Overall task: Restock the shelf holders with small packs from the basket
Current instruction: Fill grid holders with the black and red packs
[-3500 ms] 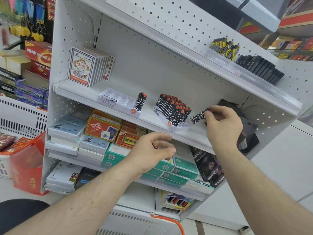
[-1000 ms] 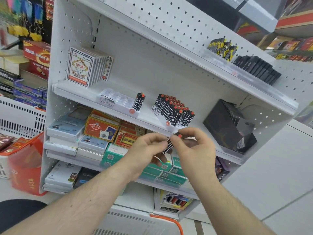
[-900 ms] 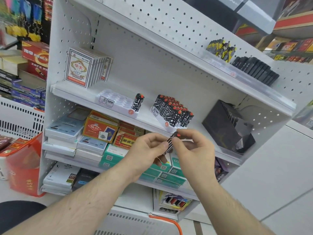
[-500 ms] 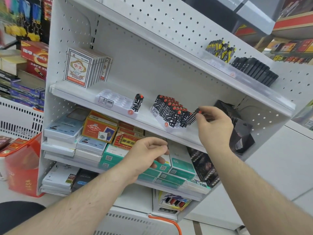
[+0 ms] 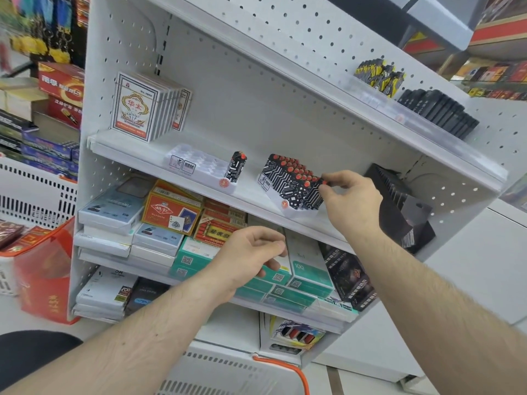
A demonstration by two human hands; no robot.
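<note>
White pegboard shelf unit [image 5: 256,89] fills frame, shop stock behind at left. Middle shelf: near-empty clear holder [image 5: 196,166] centre-left with single black-white pack [image 5: 236,166] upright at its right end; full holder [image 5: 288,182] centre. Right hand [image 5: 352,199] pinches small pack [image 5: 316,192] at full holder's right edge, pack touching neighbours. Left hand [image 5: 251,258] lower centre, fingers curled; contents not visible, cannot tell. Basket rim with orange handle [image 5: 285,369] at bottom.

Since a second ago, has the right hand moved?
Yes. The right hand went up and to the right, away from the left hand, and now pinches a small pack at the right end of the full holder.
</note>
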